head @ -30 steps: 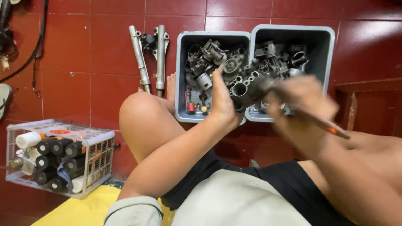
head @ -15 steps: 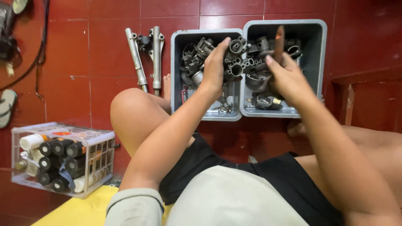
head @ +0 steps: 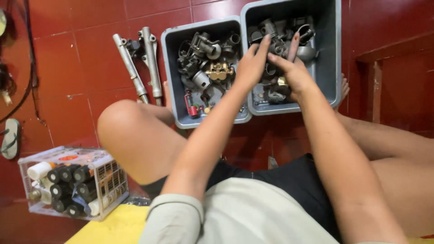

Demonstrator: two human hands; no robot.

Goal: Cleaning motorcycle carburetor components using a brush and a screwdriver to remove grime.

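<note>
Two grey plastic bins stand side by side on the red tiled floor, both full of metal engine parts. My left hand [head: 251, 67] reaches across the left bin [head: 168, 68] into the right bin [head: 337, 54], its fingers lying on the parts there. Whether it grips one is hidden. My right hand [head: 294, 74] is right beside it in the same bin, closed around a slim dark red tool [head: 294, 44] that sticks up between the fingers. A brass part [head: 220, 70] and a small red part [head: 193, 109] lie in the left bin.
Two metal fork tubes [head: 135, 68] lie left of the bins. A white wire crate [head: 108, 180] of black and white cylinders stands at lower left, beside a yellow cloth [head: 113, 226]. A sandal [head: 10, 138] lies at the far left. My bent knee [head: 126, 131] is in front of the bins.
Both hands have moved forward and down into the right bin, and the slim tool went with my right hand. The view has shifted closer to the bins.
</note>
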